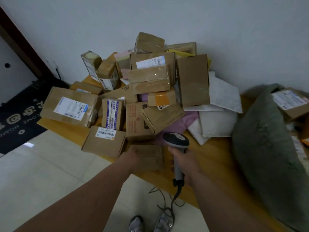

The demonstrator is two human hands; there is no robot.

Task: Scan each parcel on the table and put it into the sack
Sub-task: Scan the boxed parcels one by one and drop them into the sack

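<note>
The right hand (183, 160) has its fingers (171, 162) curled round the grey handle of one barcode scanner (177, 149), whose dark head tilts toward the heap; a coiled cable (174, 196) hangs from the handle's base. Just left of the scanner, the left hand (132, 155) grips the near-left edge of a small brown parcel (148, 157), blurred, at the front edge of the wooden table (212, 158); how its fingers lie beneath the parcel cannot be told. Beyond the scanner rises a heap of cardboard boxes (150, 77), roughly twenty visible, though some are hidden behind others. Behind and right of the scanner lie about three white soft mailers (217, 124) and a pink bag (189, 118). Well right of the scanner sits one grey-green sack (264, 141), its mouth holding one labelled box (291, 102) plus other items too hidden to count. Below the scanner, two grey shoes (150, 223) stand on the tiled floor (41, 173).
</note>
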